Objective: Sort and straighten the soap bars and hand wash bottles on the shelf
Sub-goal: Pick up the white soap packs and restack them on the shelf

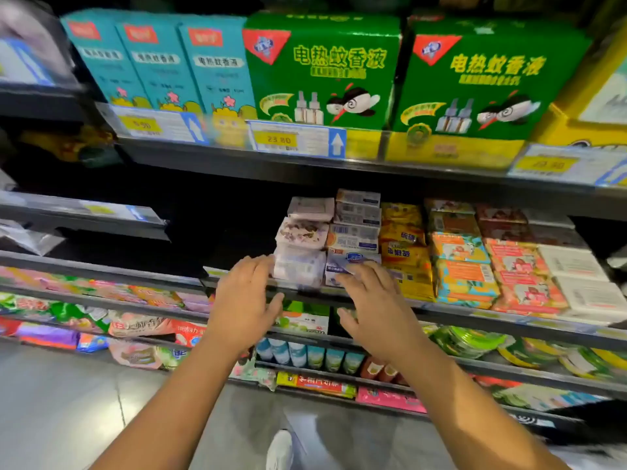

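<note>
Facing the shelf (pixel 458 315), you hold both sets of fingers (pixel 262 268) spread and empty, left hand (pixel 247 300) touching the left flank of the lilac soap stack (pixel 300 252), right hand (pixel 371 296) over the boxed soap stack (pixel 354 237) just beside it (both stacks rise upright, directly ahead).

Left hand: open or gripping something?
Open: the left hand has straight fingers, tips at the pale soap pack, gripping nothing.
</note>
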